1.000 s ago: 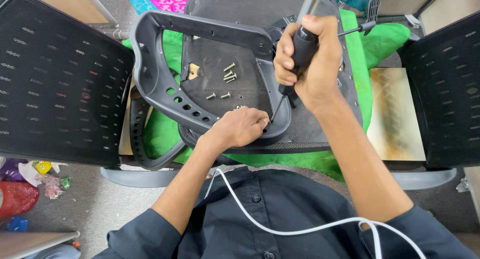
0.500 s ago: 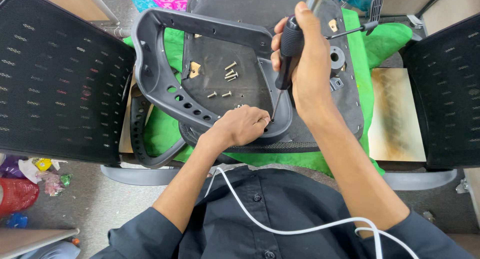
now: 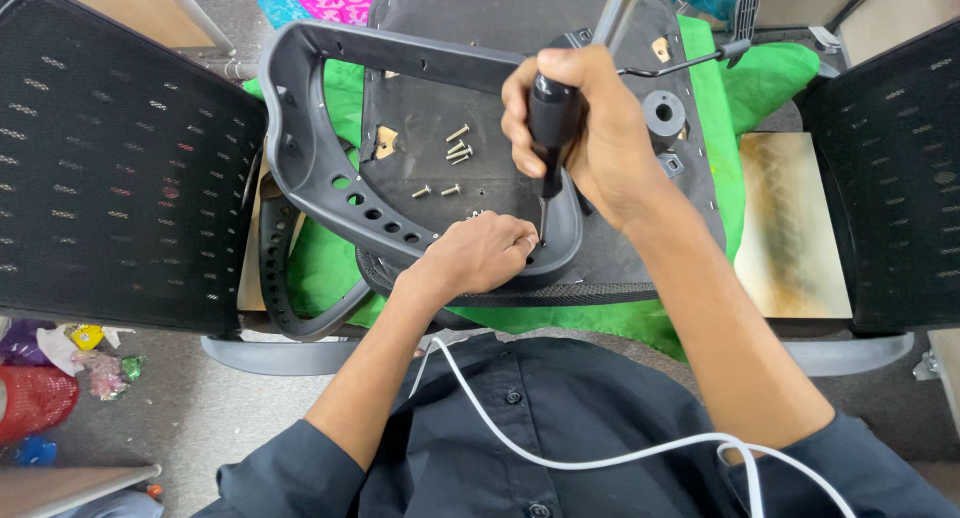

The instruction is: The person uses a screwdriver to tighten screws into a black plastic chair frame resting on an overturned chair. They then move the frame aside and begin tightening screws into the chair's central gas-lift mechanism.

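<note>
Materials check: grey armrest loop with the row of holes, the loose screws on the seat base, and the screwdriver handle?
Grey armrest loop with round holes: looks like moulded plastic, matt, with soft rounded edges. Loose screws on the black seat underside: likely metal, pale and shiny. Black screwdriver handle in the right hand: probably plastic or rubber, slight sheen; hard to tell which. Left hand steadies its tip.

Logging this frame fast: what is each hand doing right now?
Left hand: fingers pinched at the screwdriver tip on the grey armrest frame; what they pinch cannot be told.
Right hand: closed around the black screwdriver handle.
</note>
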